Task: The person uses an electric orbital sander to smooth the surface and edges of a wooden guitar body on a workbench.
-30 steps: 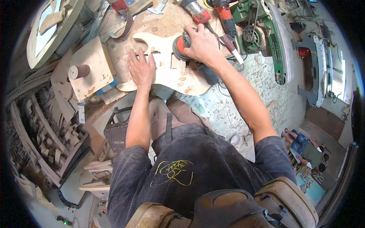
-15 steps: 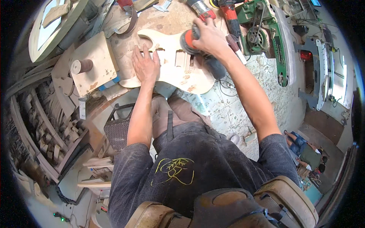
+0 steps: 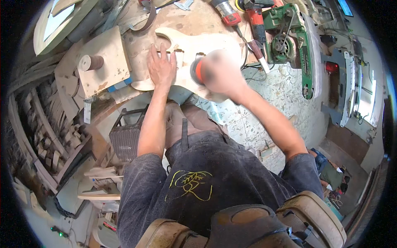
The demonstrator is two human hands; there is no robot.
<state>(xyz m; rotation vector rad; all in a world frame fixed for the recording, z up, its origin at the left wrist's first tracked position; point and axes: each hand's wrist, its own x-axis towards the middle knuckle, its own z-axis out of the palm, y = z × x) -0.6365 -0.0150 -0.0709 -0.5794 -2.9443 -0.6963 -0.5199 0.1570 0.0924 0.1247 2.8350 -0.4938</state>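
A pale, unfinished electric guitar body (image 3: 188, 43) lies flat on the wooden bench, with routed cavities in its face. My left hand (image 3: 161, 69) presses on its left part, fingers spread beside a cavity. My right hand (image 3: 227, 77), smeared by motion, grips an orbital sander (image 3: 197, 71) with an orange and dark housing. The sander rests on the lower middle of the body and, with my hand, hides part of the cavities there.
A board with an upright sanding spindle (image 3: 92, 63) stands left of the body. Beyond it lie a red-and-silver power tool (image 3: 226, 13), a red angle grinder (image 3: 254, 20) and a green belt sander (image 3: 285, 43). Cables hang at the bench edge. Another person (image 3: 331, 171) is at far right.
My right hand and the sander have moved left and toward me across the guitar body, from its far right edge to its lower middle. My left hand keeps its place on the body.
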